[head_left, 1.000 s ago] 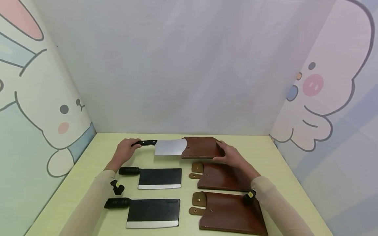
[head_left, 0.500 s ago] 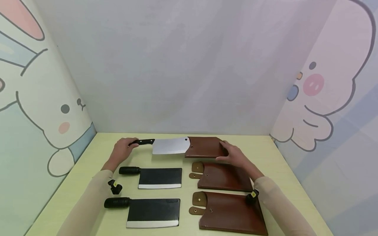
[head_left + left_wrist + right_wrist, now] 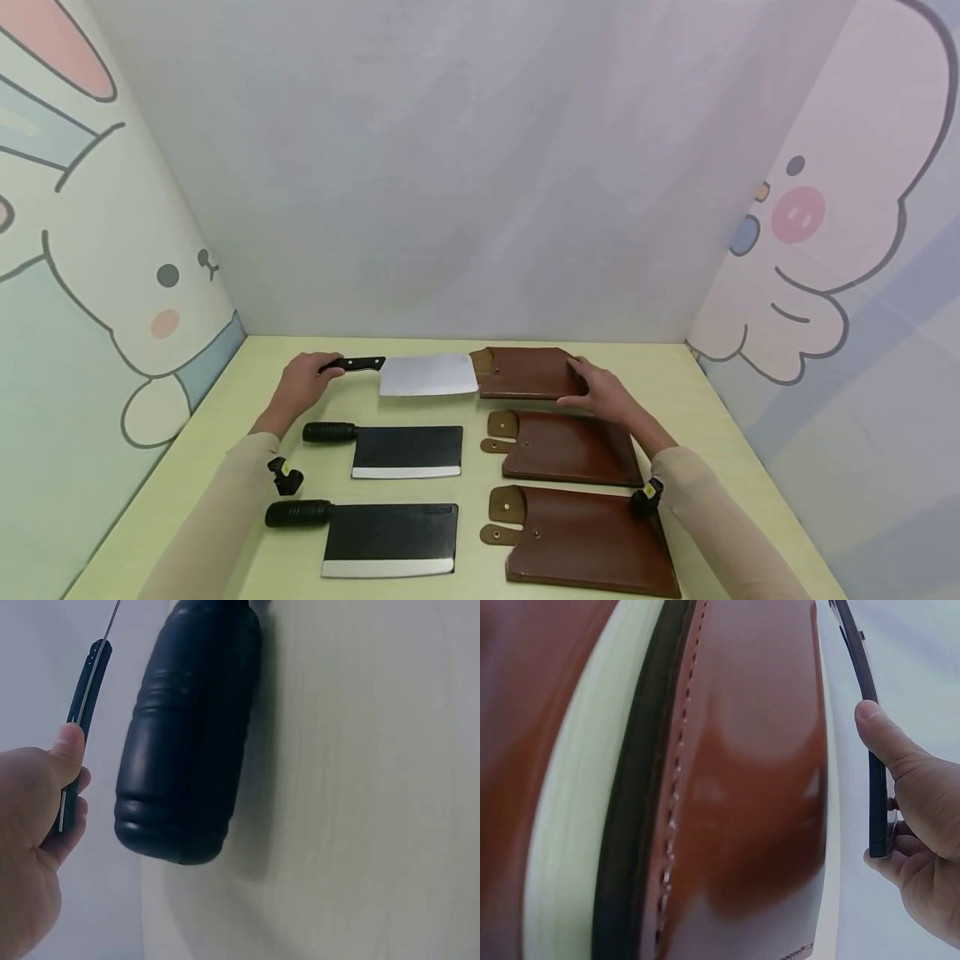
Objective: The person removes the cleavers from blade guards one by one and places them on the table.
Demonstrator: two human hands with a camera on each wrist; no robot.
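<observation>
At the back of the table my left hand (image 3: 301, 385) grips the black riveted handle (image 3: 363, 363) of a silver cleaver (image 3: 427, 375). Its blade points right, with the far end right at the mouth of a brown leather sheath (image 3: 528, 372). A tan flap (image 3: 482, 361) shows at that mouth, beside the blade. My right hand (image 3: 606, 395) holds the closed end of this sheath, thumb on the near side. The left wrist view has the cleaver's handle (image 3: 90, 690) between thumb and fingers; the held sheath (image 3: 877, 787) appears edge-on in the right wrist view.
Two black-bladed cleavers, one farther back (image 3: 407, 451) and one nearer (image 3: 390, 538), lie in front with handles leftward. Right of them lie two brown sheaths, a farther one (image 3: 573, 450) and a nearer one (image 3: 588, 542), under my right forearm. A pale wall (image 3: 465, 183) stands behind the table.
My left hand has drawn the cleaver left while my right hand moved the sheath right. More of the blade shows, with its hole, and the tan flap has come into view.
</observation>
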